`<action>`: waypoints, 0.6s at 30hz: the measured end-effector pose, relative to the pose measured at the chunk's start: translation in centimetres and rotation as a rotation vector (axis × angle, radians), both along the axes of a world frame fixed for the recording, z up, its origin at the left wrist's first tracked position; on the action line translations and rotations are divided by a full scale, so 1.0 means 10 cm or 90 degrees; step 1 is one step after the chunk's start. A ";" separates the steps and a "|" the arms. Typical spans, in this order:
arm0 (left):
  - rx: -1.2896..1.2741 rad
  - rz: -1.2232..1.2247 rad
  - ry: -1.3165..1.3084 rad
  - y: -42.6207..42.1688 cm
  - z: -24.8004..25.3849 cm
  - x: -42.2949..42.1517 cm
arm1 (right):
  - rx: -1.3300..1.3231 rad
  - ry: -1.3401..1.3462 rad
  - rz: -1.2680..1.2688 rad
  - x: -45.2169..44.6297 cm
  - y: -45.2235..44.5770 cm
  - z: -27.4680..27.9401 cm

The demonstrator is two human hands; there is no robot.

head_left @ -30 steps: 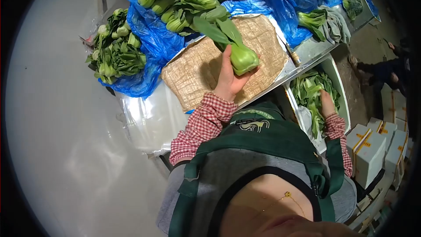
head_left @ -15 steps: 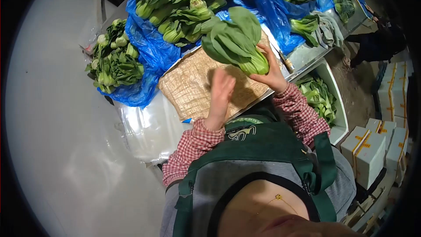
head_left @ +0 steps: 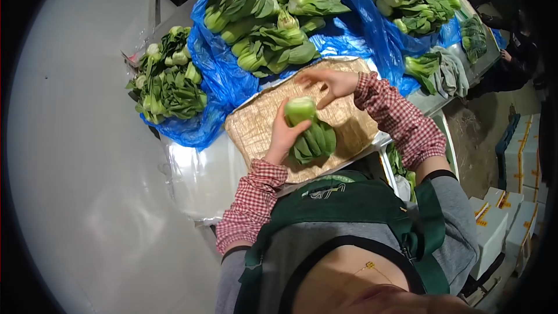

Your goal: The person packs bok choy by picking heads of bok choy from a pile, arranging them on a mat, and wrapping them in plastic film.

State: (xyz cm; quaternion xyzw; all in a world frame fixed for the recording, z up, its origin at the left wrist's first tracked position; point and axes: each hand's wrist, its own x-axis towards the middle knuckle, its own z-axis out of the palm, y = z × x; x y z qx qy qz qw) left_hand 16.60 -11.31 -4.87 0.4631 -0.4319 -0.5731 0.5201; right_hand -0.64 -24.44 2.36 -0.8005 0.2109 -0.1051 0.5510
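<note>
A head of bok choy [head_left: 315, 141] is in my left hand [head_left: 283, 137], thumb and fingers wrapped around its pale stalks. Its base end points away from me and its leaves hang toward my apron. Just beyond the base hovers my right hand [head_left: 332, 84], fingers apart and holding nothing. Beneath both hands is a tan, woven-textured board [head_left: 256, 139]. Checked red sleeves cover both forearms.
Blue plastic sheeting [head_left: 218, 81] lies under piles of bok choy [head_left: 273, 46] at the back, with another pile [head_left: 168, 81] at left. A grey cloth [head_left: 452, 75] lies at right. White foam boxes [head_left: 488, 227] stand lower right. Another person [head_left: 514, 58] is at far right.
The bok choy has passed from my right hand to my left and turned, leaves now toward me. My right hand has let go and moved left over the board. The view has shifted slightly.
</note>
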 end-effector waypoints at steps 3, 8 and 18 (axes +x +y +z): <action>0.111 0.122 0.156 -0.16 -0.29 0.23 | -0.177 0.029 -0.181 -0.10 -0.74 -0.42; 0.152 0.334 -0.321 -0.35 -1.08 0.46 | -0.480 0.147 -0.387 -0.01 -1.78 -0.66; 0.212 0.225 -0.553 -0.34 -0.81 0.52 | -0.701 0.549 -0.266 0.62 -2.59 -0.43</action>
